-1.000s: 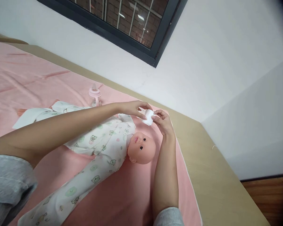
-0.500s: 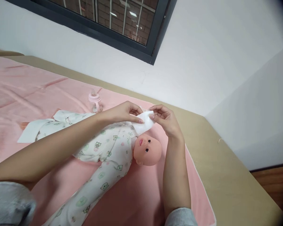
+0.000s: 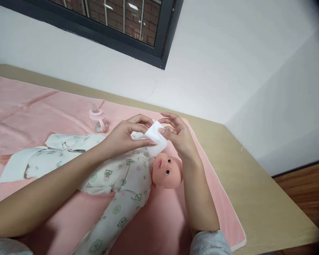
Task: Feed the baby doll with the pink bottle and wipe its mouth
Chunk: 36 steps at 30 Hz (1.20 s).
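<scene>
A white piece of cloth or tissue (image 3: pixel 157 140) is pinched between my two hands, just above the head of a baby doll (image 3: pixel 163 171). My left hand (image 3: pixel 130 134) grips its left side between thumb and fingers. On the right, my right hand (image 3: pixel 177 132) has its thumb pressed on the upper corner, with its other fingers curved behind. The doll lies on its back in a white printed outfit (image 3: pixel 114 173), head to the right and legs to the left. My left forearm crosses over the doll and hides part of its body.
A pink-lidded baby bottle (image 3: pixel 98 119) stands behind the doll on a pink blanket (image 3: pixel 29 109). The blanket covers a light wooden tabletop (image 3: pixel 228 184) that meets a white wall (image 3: pixel 202 63). A dark-framed window (image 3: pixel 159 46) is above.
Both hands have shifted slightly left with the white piece, which is now folded or turned into a different shape. My view has moved a little, so the bottle and window sit further left.
</scene>
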Each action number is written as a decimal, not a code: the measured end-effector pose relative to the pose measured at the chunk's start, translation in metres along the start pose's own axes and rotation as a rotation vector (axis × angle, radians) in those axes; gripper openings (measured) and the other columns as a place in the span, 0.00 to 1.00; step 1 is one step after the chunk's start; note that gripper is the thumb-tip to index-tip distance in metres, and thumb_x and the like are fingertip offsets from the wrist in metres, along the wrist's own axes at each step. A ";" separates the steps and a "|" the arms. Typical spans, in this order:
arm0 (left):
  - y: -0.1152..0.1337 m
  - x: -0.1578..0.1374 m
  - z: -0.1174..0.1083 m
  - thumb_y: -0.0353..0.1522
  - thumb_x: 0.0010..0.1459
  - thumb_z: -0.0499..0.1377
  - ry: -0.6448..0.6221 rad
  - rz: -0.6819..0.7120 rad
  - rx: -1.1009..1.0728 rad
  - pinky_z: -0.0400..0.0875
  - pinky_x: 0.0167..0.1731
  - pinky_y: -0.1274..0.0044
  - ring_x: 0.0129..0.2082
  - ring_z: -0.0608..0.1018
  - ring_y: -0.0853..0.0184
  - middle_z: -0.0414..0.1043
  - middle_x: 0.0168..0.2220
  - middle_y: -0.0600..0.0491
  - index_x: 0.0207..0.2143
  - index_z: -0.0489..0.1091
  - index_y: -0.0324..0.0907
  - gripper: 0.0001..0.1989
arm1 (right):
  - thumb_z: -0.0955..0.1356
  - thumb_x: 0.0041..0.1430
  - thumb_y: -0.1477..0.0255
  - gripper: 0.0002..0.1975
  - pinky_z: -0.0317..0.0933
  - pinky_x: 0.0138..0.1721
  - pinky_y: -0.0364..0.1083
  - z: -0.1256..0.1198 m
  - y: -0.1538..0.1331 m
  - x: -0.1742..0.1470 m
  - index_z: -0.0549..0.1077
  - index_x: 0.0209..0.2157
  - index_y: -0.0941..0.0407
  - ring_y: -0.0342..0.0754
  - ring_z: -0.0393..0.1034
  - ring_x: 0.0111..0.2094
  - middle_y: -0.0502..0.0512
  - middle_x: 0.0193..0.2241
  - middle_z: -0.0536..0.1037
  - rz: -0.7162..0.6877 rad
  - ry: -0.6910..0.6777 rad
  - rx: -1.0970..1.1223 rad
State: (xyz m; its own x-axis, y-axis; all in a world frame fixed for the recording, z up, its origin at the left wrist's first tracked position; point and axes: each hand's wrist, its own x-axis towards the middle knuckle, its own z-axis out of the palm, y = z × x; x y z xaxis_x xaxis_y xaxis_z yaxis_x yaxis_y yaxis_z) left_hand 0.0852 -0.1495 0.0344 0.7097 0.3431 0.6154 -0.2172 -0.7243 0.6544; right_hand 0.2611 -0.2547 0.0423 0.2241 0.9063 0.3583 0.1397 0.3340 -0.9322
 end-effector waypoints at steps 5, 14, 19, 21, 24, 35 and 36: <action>0.010 -0.007 0.003 0.40 0.57 0.67 0.163 0.142 0.031 0.72 0.52 0.69 0.53 0.74 0.60 0.72 0.51 0.51 0.32 0.80 0.48 0.07 | 0.75 0.50 0.62 0.27 0.72 0.35 0.43 0.016 -0.004 -0.008 0.69 0.53 0.44 0.42 0.73 0.36 0.51 0.50 0.74 0.030 -0.052 -0.003; 0.026 -0.017 0.001 0.33 0.56 0.68 0.169 0.078 -0.127 0.74 0.36 0.73 0.34 0.79 0.65 0.77 0.32 0.57 0.32 0.77 0.50 0.02 | 0.75 0.50 0.64 0.25 0.72 0.42 0.45 0.008 -0.006 -0.005 0.70 0.51 0.45 0.43 0.73 0.39 0.50 0.51 0.74 0.011 -0.015 -0.049; 0.020 -0.013 0.005 0.39 0.54 0.64 -0.150 -0.151 0.026 0.63 0.23 0.77 0.24 0.71 0.69 0.69 0.23 0.58 0.22 0.71 0.44 0.12 | 0.75 0.50 0.64 0.20 0.70 0.49 0.47 -0.028 0.017 0.015 0.74 0.46 0.49 0.44 0.72 0.43 0.52 0.47 0.77 0.038 0.114 -0.009; 0.013 -0.012 0.009 0.41 0.52 0.64 -0.240 -0.266 0.055 0.61 0.21 0.78 0.22 0.70 0.70 0.66 0.21 0.59 0.20 0.66 0.43 0.15 | 0.75 0.50 0.64 0.19 0.69 0.49 0.47 -0.044 0.036 0.022 0.75 0.44 0.51 0.43 0.73 0.40 0.52 0.44 0.78 0.102 0.126 0.039; 0.005 -0.013 0.015 0.41 0.52 0.62 -0.368 -0.415 -0.006 0.63 0.21 0.79 0.20 0.72 0.69 0.67 0.21 0.60 0.22 0.66 0.44 0.14 | 0.75 0.48 0.64 0.19 0.69 0.46 0.45 -0.063 0.072 0.029 0.76 0.43 0.53 0.40 0.72 0.33 0.51 0.40 0.80 0.243 0.155 0.100; 0.016 -0.014 0.026 0.32 0.55 0.59 -0.519 -0.374 0.233 0.58 0.27 0.78 0.24 0.67 0.70 0.66 0.22 0.59 0.25 0.70 0.41 0.07 | 0.76 0.50 0.65 0.15 0.68 0.53 0.47 -0.062 0.157 0.018 0.75 0.37 0.57 0.44 0.76 0.40 0.56 0.41 0.80 0.459 0.141 0.177; 0.016 -0.015 0.027 0.31 0.54 0.58 -0.511 -0.369 0.239 0.58 0.27 0.78 0.24 0.67 0.70 0.65 0.22 0.59 0.24 0.69 0.41 0.07 | 0.75 0.51 0.64 0.15 0.68 0.53 0.47 -0.062 0.159 0.019 0.75 0.37 0.57 0.44 0.76 0.40 0.57 0.40 0.80 0.455 0.151 0.171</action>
State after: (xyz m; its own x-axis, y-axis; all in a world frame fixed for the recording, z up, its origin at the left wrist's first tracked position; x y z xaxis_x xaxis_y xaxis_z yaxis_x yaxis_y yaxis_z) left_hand 0.0889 -0.1828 0.0236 0.9496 0.3101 0.0460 0.2133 -0.7466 0.6302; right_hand 0.3471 -0.2008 -0.0961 0.3644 0.9265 -0.0945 -0.1617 -0.0369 -0.9861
